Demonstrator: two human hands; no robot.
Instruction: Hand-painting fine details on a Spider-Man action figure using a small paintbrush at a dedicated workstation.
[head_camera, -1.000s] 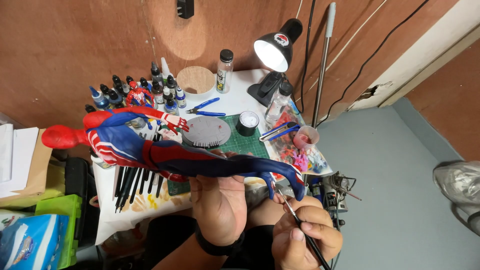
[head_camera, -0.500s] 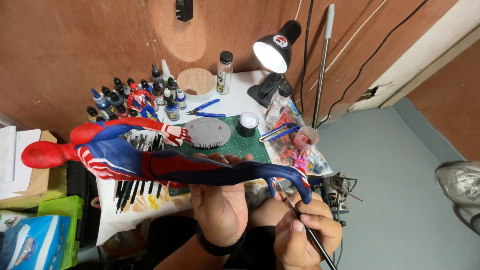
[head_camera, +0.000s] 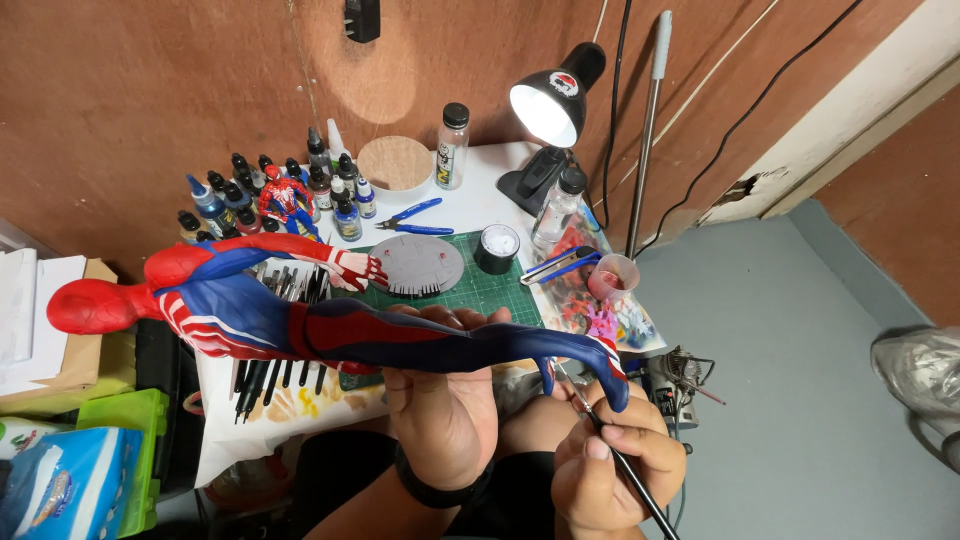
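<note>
My left hand (head_camera: 440, 400) grips a large red and blue superhero figure (head_camera: 300, 320) by its legs, holding it lying sideways over the desk, head to the left. My right hand (head_camera: 610, 465) holds a thin paintbrush (head_camera: 625, 470) whose tip touches the figure's foot (head_camera: 610, 375) at the right end. A black watch band is on my left wrist.
On the white desk (head_camera: 470, 205): several paint dropper bottles (head_camera: 290, 190), a small red and blue figure (head_camera: 282, 198), blue pliers (head_camera: 412, 220), a grey round base (head_camera: 417, 266) on a green cutting mat (head_camera: 490, 290), a lit black lamp (head_camera: 550, 100), a paint palette (head_camera: 600, 310) and a row of brushes (head_camera: 275, 375).
The figure has swung further left and lower, its head now over the desk's left edge. My right hand with the brush stays at the foot.
</note>
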